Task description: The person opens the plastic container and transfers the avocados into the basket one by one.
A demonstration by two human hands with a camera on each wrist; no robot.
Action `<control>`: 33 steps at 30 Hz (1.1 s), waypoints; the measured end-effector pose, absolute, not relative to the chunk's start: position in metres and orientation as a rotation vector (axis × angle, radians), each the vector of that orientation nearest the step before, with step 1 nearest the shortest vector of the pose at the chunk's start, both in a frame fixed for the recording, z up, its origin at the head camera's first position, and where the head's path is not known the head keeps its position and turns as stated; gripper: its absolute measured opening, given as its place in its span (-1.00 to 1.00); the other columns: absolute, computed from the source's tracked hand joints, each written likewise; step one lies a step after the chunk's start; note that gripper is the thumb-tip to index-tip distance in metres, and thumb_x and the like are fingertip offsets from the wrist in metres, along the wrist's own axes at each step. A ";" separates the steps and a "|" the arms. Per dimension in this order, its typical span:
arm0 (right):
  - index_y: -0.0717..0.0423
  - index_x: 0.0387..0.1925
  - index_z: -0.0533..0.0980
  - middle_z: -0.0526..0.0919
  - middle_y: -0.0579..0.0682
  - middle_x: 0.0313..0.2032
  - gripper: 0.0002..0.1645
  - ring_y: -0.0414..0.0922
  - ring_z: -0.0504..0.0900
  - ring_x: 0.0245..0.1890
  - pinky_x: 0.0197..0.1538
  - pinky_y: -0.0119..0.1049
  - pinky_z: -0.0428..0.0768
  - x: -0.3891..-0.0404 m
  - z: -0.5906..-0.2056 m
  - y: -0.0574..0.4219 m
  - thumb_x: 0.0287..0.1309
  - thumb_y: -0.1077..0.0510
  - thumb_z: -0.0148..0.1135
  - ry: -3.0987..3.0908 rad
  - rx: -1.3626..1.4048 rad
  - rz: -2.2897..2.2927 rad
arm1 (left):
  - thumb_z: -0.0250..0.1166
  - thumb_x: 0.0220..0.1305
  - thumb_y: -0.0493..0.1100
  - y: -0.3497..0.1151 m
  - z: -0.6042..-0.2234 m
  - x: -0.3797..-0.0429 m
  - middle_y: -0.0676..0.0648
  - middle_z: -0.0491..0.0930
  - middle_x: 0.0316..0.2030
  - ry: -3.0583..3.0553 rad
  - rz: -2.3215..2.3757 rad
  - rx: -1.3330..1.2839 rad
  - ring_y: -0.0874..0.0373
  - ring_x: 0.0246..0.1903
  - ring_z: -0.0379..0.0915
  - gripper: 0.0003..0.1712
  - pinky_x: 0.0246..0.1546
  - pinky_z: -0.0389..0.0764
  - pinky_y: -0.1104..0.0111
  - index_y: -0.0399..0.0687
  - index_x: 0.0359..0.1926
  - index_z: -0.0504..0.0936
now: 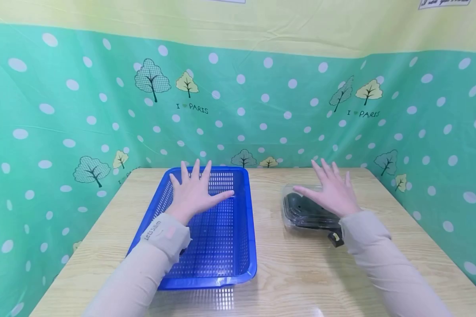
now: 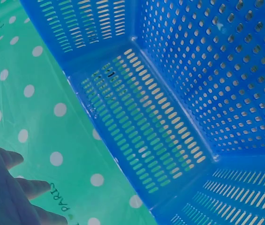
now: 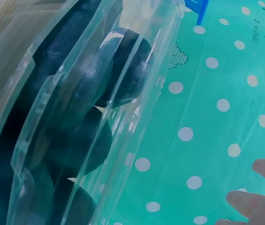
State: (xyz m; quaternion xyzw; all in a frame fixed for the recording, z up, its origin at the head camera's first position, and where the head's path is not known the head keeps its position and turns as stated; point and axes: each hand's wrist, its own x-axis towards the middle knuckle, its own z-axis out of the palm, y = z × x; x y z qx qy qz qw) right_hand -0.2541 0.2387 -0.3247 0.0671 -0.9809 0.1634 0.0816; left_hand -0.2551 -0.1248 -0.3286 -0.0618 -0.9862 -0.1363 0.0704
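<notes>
1. Hands, two, bare, holding nothing. Your left hand (image 1: 192, 193) is spread, thumb out wide, above the blue basket (image 1: 206, 282). Your right hand (image 1: 333, 189) is spread likewise, to the right of the basket. Its thumb overlaps a clear container in the head view; whether they touch, you cannot tell.
2. Blue basket, one, the landmark. Rigid moulded plastic, long and rectangular, with a smooth rolled rim; base and walls pierced by rows of slots and small holes. It stands upright, long side running away from you, which probably lets your left arm reach along its whole length.
3. Clear container (image 1: 287, 220), one, on the basket's right, apart from it. Thin, glossy, ridged plastic, rounded corners. It sits under your right hand, seemingly so that each hand has one item within reach.
4. Dark round things (image 3: 83, 140), several, inside the container, right of the basket. Smooth, curved outlines, nearly black through the plastic. Kind and exact count: cannot tell. The container's walls presumably keep them from rolling.
5. Desk (image 1: 293, 281), one, under the basket and on both sides of it. Pale wood grain, flat, lightly shiny.
6. Cloth (image 1: 262, 110), hung behind the basket and to either side. Green below, yellow above, softly creased; white dots, tree motifs, PARIS lettering.
</notes>
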 end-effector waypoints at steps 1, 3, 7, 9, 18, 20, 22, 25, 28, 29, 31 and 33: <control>-0.16 0.58 -0.27 -0.26 0.14 0.57 0.32 0.32 -0.35 0.53 0.38 0.42 -0.49 -0.254 -0.324 0.239 0.03 -0.69 -0.04 -2.930 0.198 0.502 | -0.06 -0.05 0.78 -0.124 -0.328 -0.255 -0.17 -0.31 0.58 -2.967 -0.411 -0.187 -0.35 0.50 -0.67 0.35 0.31 -0.47 -0.45 0.20 0.59 -0.23; -0.17 0.58 -0.27 -0.25 0.14 0.57 0.30 0.32 -0.34 0.53 0.38 0.42 -0.49 -0.253 -0.323 0.240 0.04 -0.68 -0.03 -2.928 0.195 0.530 | -0.06 -0.04 0.77 -0.123 -0.328 -0.256 -0.17 -0.31 0.58 -2.963 -0.423 -0.191 -0.36 0.50 -0.66 0.34 0.31 -0.48 -0.44 0.20 0.59 -0.22; -0.16 0.58 -0.24 -0.23 0.16 0.57 0.28 0.32 -0.32 0.53 0.39 0.43 -0.45 -0.250 -0.323 0.242 0.06 -0.66 -0.01 -2.916 0.188 0.587 | -0.06 -0.05 0.78 -0.120 -0.326 -0.256 -0.17 -0.29 0.58 -2.961 -0.421 -0.198 -0.36 0.50 -0.64 0.34 0.32 -0.46 -0.43 0.21 0.59 -0.22; -0.14 0.58 -0.21 -0.22 0.17 0.57 0.26 0.32 -0.31 0.53 0.39 0.43 -0.43 -0.249 -0.323 0.244 0.08 -0.64 0.00 -2.910 0.184 0.616 | -0.08 -0.05 0.79 -0.118 -0.326 -0.256 -0.17 -0.29 0.58 -2.962 -0.407 -0.202 -0.36 0.50 -0.64 0.34 0.33 -0.45 -0.43 0.22 0.59 -0.22; -0.16 0.58 -0.25 -0.28 0.05 0.58 0.22 0.28 -0.33 0.54 0.40 0.44 -0.35 -0.242 -0.326 0.250 0.14 -0.61 -0.02 -2.892 0.121 0.775 | -0.11 -0.01 0.77 -0.106 -0.324 -0.256 -0.19 -0.21 0.58 -2.950 -0.351 -0.267 -0.35 0.51 -0.58 0.29 0.37 -0.38 -0.40 0.18 0.58 -0.11; -0.19 0.58 -0.25 -0.29 0.03 0.58 0.21 0.28 -0.33 0.55 0.37 0.49 -0.30 -0.241 -0.326 0.251 0.14 -0.61 -0.02 -2.892 0.104 0.811 | -0.11 0.01 0.76 -0.104 -0.323 -0.256 -0.19 -0.21 0.58 -2.954 -0.348 -0.276 -0.35 0.51 -0.58 0.28 0.37 -0.38 -0.39 0.19 0.58 -0.11; -0.21 0.58 -0.24 -0.29 0.00 0.58 0.19 0.26 -0.33 0.55 0.35 0.52 -0.24 -0.239 -0.326 0.252 0.15 -0.60 -0.02 -2.888 0.089 0.855 | -0.09 0.03 0.74 -0.101 -0.322 -0.256 -0.18 -0.22 0.58 -2.956 -0.347 -0.288 -0.34 0.52 -0.57 0.25 0.38 -0.37 -0.37 0.20 0.58 -0.11; -0.22 0.58 -0.21 -0.27 -0.01 0.59 0.15 0.24 -0.30 0.56 0.33 0.54 -0.16 -0.237 -0.327 0.254 0.18 -0.57 -0.02 -2.874 0.084 0.920 | -0.06 0.05 0.72 -0.096 -0.321 -0.255 -0.16 -0.23 0.58 -2.953 -0.343 -0.312 -0.33 0.52 -0.55 0.23 0.40 -0.35 -0.35 0.22 0.58 -0.10; -0.23 0.58 -0.21 -0.27 -0.02 0.59 0.12 0.24 -0.29 0.56 0.33 0.54 -0.14 -0.234 -0.328 0.256 0.20 -0.55 -0.02 -2.855 0.081 0.983 | -0.05 0.05 0.72 -0.092 -0.320 -0.254 -0.16 -0.21 0.58 -2.940 -0.339 -0.346 -0.33 0.52 -0.52 0.22 0.42 -0.32 -0.33 0.20 0.58 -0.07; -0.25 0.57 -0.20 -0.26 -0.02 0.59 0.11 0.25 -0.28 0.56 0.33 0.54 -0.14 -0.233 -0.329 0.256 0.21 -0.55 -0.02 -2.847 0.080 1.002 | -0.07 0.05 0.73 -0.091 -0.320 -0.253 -0.16 -0.20 0.58 -2.937 -0.331 -0.357 -0.33 0.53 -0.51 0.22 0.42 -0.31 -0.33 0.20 0.58 -0.06; -0.27 0.57 -0.21 -0.25 -0.02 0.59 0.10 0.27 -0.27 0.55 0.34 0.53 -0.14 -0.232 -0.330 0.257 0.21 -0.54 -0.02 -2.835 0.072 1.037 | -0.07 0.04 0.73 -0.087 -0.320 -0.253 -0.15 -0.18 0.58 -2.931 -0.322 -0.377 -0.33 0.53 -0.49 0.22 0.43 -0.30 -0.32 0.20 0.57 -0.04; -0.29 0.57 -0.19 -0.22 -0.01 0.59 0.08 0.29 -0.24 0.55 0.34 0.53 -0.13 -0.231 -0.331 0.258 0.21 -0.54 -0.01 -2.819 0.066 1.073 | -0.07 0.05 0.73 -0.084 -0.319 -0.252 -0.15 -0.16 0.58 -2.927 -0.322 -0.396 -0.32 0.53 -0.46 0.21 0.44 -0.28 -0.30 0.20 0.57 -0.02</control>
